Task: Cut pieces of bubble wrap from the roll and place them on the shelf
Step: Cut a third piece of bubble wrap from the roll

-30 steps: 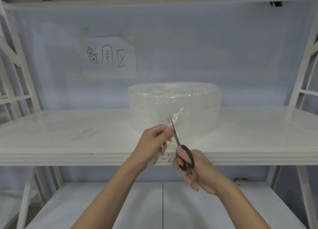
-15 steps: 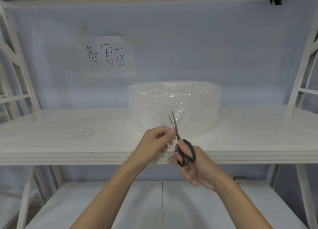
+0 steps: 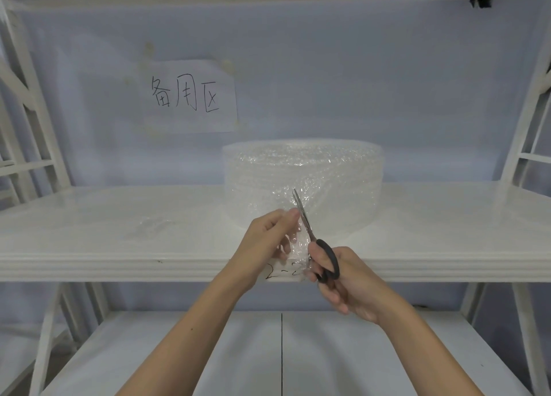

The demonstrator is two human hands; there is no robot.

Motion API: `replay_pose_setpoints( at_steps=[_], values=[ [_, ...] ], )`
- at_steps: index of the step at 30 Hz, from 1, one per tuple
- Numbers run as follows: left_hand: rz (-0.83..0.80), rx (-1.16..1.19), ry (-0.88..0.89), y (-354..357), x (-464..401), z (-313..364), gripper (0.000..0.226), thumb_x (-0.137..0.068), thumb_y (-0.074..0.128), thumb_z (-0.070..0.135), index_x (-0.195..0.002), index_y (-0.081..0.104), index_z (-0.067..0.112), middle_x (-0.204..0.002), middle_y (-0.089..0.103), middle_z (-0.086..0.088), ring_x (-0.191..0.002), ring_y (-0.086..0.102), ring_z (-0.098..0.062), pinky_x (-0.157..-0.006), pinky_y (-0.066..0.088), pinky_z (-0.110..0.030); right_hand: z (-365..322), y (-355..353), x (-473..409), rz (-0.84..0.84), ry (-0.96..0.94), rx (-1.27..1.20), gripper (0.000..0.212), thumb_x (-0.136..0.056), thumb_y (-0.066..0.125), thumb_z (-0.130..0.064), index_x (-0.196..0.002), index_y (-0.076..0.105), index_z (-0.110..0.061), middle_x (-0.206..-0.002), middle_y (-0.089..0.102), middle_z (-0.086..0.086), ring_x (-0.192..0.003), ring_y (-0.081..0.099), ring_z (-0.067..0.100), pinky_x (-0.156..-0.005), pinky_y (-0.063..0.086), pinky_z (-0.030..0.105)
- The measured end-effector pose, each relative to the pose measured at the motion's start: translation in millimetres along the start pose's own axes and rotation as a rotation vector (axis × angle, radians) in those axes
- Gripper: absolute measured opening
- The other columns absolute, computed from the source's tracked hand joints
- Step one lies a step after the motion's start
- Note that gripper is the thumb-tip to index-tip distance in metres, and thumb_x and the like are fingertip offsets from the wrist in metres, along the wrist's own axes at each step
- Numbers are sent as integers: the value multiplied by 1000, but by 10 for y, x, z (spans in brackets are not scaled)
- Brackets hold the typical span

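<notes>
The clear, pebbled bubble wrap roll (image 3: 302, 184) stands on end at mid-shelf (image 3: 89, 217), its axis vertical. Your left hand (image 3: 265, 240) pinches its loose flap; your right hand (image 3: 343, 279) has its grip clenched on black-handled scissors (image 3: 313, 234), blades pointing up and away

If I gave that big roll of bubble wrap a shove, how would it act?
The bubble wrap roll is mostly trapped air, so probably light and easy to slide. It stands on its flat end on the shelf, so it likely won't roll. Its loose end already bends limply, so probably floppy.
</notes>
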State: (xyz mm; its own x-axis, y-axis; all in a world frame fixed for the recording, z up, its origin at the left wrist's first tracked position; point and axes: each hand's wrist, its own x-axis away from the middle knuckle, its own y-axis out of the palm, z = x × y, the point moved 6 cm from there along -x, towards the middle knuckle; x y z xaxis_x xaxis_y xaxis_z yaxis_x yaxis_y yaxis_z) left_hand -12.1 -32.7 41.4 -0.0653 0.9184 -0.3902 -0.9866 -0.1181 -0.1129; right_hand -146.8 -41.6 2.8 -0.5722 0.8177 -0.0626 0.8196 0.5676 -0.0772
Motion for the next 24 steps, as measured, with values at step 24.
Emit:
replay_pose_setpoints(
  at_steps=[24],
  values=[
    [-29, -86, 43, 33, 14, -30, 25, -97, 57, 17, -73, 63, 19, -60, 54, 12, -54, 48, -9, -54, 44, -18, -212, -47, -52, -43, -36, 71, 58, -74, 62, -63, -62, 44, -10, -52, 55, -1, -27, 35, 12, -31, 27, 17]
  ],
)
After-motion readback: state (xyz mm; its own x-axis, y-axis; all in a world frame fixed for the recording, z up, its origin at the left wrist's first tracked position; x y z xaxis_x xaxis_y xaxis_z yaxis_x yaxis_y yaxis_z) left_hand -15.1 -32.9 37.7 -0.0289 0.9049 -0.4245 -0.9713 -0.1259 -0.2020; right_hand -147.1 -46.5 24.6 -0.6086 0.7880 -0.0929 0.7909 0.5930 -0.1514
